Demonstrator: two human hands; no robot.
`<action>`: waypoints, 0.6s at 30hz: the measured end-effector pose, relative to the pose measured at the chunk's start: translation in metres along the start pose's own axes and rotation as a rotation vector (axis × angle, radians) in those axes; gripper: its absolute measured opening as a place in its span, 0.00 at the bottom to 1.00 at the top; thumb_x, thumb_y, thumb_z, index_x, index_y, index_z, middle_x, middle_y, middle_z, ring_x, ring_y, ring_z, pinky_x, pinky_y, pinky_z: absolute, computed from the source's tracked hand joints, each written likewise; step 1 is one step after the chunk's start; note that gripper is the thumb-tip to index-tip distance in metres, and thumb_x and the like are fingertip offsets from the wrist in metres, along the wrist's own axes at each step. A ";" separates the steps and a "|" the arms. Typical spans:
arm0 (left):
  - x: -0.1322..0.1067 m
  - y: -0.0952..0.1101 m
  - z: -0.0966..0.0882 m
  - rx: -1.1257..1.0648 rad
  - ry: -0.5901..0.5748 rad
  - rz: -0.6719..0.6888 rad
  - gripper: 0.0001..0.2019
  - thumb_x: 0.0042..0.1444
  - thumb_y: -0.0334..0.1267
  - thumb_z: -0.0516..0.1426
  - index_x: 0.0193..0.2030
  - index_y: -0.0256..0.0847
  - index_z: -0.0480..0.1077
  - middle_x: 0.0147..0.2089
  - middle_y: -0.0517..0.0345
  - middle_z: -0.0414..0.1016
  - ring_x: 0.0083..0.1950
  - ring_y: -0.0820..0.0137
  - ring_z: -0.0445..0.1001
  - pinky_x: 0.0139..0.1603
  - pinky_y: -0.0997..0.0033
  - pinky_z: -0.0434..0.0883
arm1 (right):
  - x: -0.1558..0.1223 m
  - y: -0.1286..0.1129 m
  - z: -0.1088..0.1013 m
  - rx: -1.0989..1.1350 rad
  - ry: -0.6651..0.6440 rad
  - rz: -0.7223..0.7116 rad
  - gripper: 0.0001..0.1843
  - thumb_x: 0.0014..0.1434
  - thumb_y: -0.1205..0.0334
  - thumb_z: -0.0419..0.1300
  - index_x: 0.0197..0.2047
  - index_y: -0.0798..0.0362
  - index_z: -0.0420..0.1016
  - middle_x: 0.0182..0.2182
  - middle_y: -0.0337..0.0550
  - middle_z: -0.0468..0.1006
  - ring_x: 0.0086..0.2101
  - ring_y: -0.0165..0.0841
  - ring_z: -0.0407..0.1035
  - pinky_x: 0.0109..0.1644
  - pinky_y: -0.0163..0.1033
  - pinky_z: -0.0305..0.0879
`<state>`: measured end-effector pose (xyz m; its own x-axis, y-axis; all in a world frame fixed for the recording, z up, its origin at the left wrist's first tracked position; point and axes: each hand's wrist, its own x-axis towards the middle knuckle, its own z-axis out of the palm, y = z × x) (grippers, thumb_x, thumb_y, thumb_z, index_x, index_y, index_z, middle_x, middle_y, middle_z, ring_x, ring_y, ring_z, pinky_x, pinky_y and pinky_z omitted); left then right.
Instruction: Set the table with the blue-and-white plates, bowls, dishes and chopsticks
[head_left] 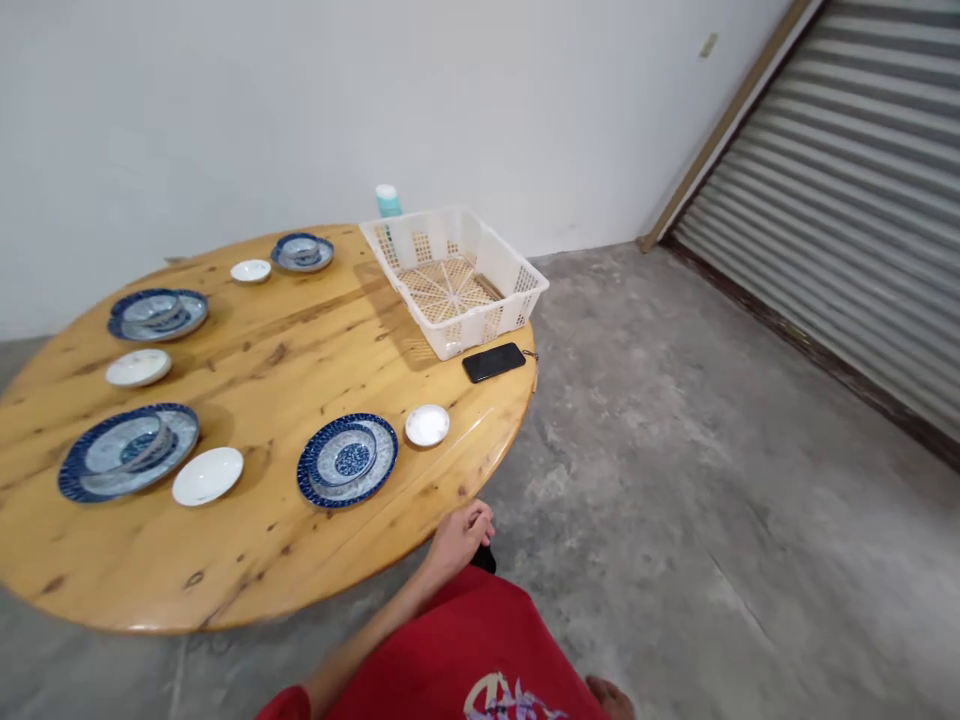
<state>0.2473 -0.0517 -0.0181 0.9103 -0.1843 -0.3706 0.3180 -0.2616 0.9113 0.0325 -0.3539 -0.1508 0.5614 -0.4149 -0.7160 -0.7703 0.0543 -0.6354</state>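
My left hand (459, 541) is just off the near edge of the wooden table (247, 545), in front of my red shirt. Its fingers are curled in, and no object shows in them. Low in the picture, part of my right hand (611, 697) hangs beside the shirt, its fingers mostly out of sight. Closest to the left hand are a small white dish (427, 426) and a blue-patterned plate (309, 478) with a matching bowl (346, 457) on it. A black phone (494, 362) lies near the table's right edge.
A white plastic basket (480, 325) with a brown item inside stands at the back right, a teal bottle (388, 203) behind it. Further left are more plate-and-bowl settings, including one plate (75, 478), and white dishes (208, 476). A shutter (847, 190) closes the right side.
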 end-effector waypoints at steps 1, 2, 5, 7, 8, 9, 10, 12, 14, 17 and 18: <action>0.011 0.007 0.001 -0.009 0.010 0.006 0.12 0.57 0.46 0.49 0.34 0.41 0.68 0.30 0.58 0.76 0.28 0.70 0.74 0.33 0.71 0.68 | 0.003 -0.005 -0.001 -0.008 0.002 0.066 0.07 0.20 0.43 0.54 0.06 0.33 0.67 0.10 0.26 0.71 0.20 0.50 0.75 0.26 0.49 0.69; 0.021 0.013 0.002 -0.012 0.018 0.012 0.13 0.57 0.46 0.49 0.35 0.41 0.69 0.30 0.58 0.76 0.28 0.70 0.75 0.34 0.71 0.68 | 0.007 -0.011 -0.003 -0.015 0.014 0.093 0.07 0.20 0.42 0.54 0.05 0.33 0.66 0.10 0.25 0.71 0.21 0.49 0.76 0.27 0.48 0.69; 0.045 0.026 0.001 -0.010 0.045 0.019 0.12 0.58 0.44 0.49 0.35 0.41 0.70 0.30 0.59 0.77 0.29 0.70 0.75 0.35 0.71 0.68 | 0.027 -0.048 -0.018 0.009 0.137 0.038 0.12 0.24 0.39 0.56 0.09 0.35 0.69 0.12 0.28 0.74 0.22 0.47 0.77 0.29 0.48 0.73; 0.055 0.034 -0.002 -0.038 0.062 0.031 0.12 0.59 0.44 0.49 0.35 0.41 0.70 0.31 0.59 0.77 0.29 0.70 0.75 0.35 0.71 0.68 | 0.046 -0.093 -0.032 0.014 0.210 -0.081 0.15 0.30 0.39 0.59 0.15 0.40 0.73 0.16 0.32 0.78 0.25 0.47 0.79 0.35 0.50 0.77; 0.058 0.037 -0.004 -0.058 0.071 0.039 0.12 0.59 0.44 0.49 0.36 0.41 0.70 0.31 0.59 0.77 0.29 0.70 0.75 0.35 0.71 0.68 | 0.058 -0.121 -0.039 0.001 0.251 -0.155 0.17 0.32 0.39 0.61 0.19 0.42 0.74 0.18 0.35 0.79 0.26 0.47 0.80 0.37 0.52 0.78; 0.060 0.040 -0.006 -0.073 0.082 0.048 0.12 0.59 0.44 0.50 0.36 0.41 0.70 0.31 0.59 0.77 0.30 0.70 0.75 0.36 0.71 0.69 | 0.069 -0.155 -0.046 -0.024 0.278 -0.228 0.18 0.35 0.39 0.61 0.22 0.44 0.75 0.20 0.38 0.80 0.28 0.48 0.80 0.39 0.53 0.79; 0.060 0.043 -0.009 -0.078 0.097 0.057 0.13 0.60 0.45 0.50 0.36 0.41 0.70 0.31 0.59 0.77 0.30 0.70 0.75 0.36 0.71 0.69 | 0.079 -0.193 -0.052 -0.056 0.292 -0.292 0.20 0.38 0.39 0.61 0.25 0.46 0.75 0.22 0.41 0.81 0.30 0.48 0.80 0.42 0.53 0.79; 0.059 0.046 -0.015 -0.059 0.148 0.062 0.14 0.61 0.47 0.50 0.35 0.41 0.71 0.32 0.58 0.77 0.31 0.70 0.76 0.37 0.71 0.69 | 0.096 -0.279 -0.057 -0.145 0.336 -0.447 0.21 0.44 0.40 0.60 0.32 0.49 0.76 0.27 0.45 0.82 0.34 0.48 0.80 0.46 0.53 0.77; 0.055 0.045 -0.022 -0.037 0.218 0.050 0.16 0.62 0.48 0.49 0.34 0.41 0.71 0.32 0.57 0.78 0.32 0.69 0.76 0.38 0.70 0.69 | 0.102 -0.372 -0.050 -0.295 0.345 -0.637 0.23 0.51 0.41 0.58 0.41 0.49 0.77 0.33 0.47 0.83 0.40 0.47 0.80 0.51 0.53 0.74; 0.048 0.036 -0.031 -0.062 0.328 0.009 0.17 0.62 0.51 0.49 0.35 0.42 0.71 0.33 0.56 0.78 0.34 0.67 0.77 0.39 0.69 0.71 | 0.099 -0.505 -0.010 -0.357 0.290 -0.936 0.23 0.57 0.43 0.56 0.48 0.49 0.76 0.41 0.49 0.83 0.43 0.44 0.79 0.53 0.51 0.72; 0.045 0.032 -0.034 -0.082 0.366 -0.011 0.18 0.61 0.52 0.49 0.36 0.42 0.71 0.33 0.56 0.79 0.34 0.66 0.77 0.39 0.68 0.71 | 0.096 -0.543 0.010 -0.350 0.244 -1.051 0.23 0.60 0.43 0.54 0.50 0.48 0.76 0.44 0.49 0.82 0.44 0.42 0.78 0.53 0.49 0.72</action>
<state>0.3076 -0.0362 -0.0001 0.9365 0.1724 -0.3054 0.3351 -0.1826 0.9243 0.5080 -0.4142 0.1226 0.9355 -0.2729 0.2244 -0.0156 -0.6664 -0.7454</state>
